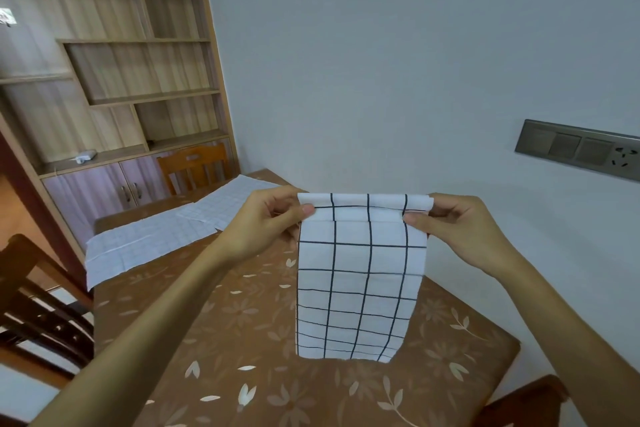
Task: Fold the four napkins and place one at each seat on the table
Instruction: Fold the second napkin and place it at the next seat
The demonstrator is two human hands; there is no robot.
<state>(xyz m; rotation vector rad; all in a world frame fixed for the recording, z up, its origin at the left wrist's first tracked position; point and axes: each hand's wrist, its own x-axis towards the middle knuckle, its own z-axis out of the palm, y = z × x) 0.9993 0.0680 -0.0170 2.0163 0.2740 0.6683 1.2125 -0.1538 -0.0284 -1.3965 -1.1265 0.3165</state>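
1. The left hand (266,218) and the right hand (460,229) are each pinching a top corner of one checked napkin (360,277). Each thumb is pressing on the front, and the other fingers are curling behind the cloth.
2. The napkin is hanging down in the air over the tabletop (277,374), on the side near the wall. Its top edge is rolling over a little toward the person.
3. I am guessing this is the folding step. The napkin is looking narrow, as if it is already folded once, and it is not lying at a seat yet.
4. The next move is calling for both hands to be working together. They should be bringing the top edge down to meet the bottom edge and keeping the corners lined up. The cloth is floppy, so it may be slipping crooked.
5. More napkins (156,239) are lying open and flat on the far left of the tabletop, and they are overlapping. I cannot tell how many there are.
6. For things that hold other things, a wooden shelf (138,62) is standing in the corner. I am seeing only one small white thing (85,155) on its ledge.
7. The cupboard doors (104,184) below are closed, so I cannot tell what is inside.
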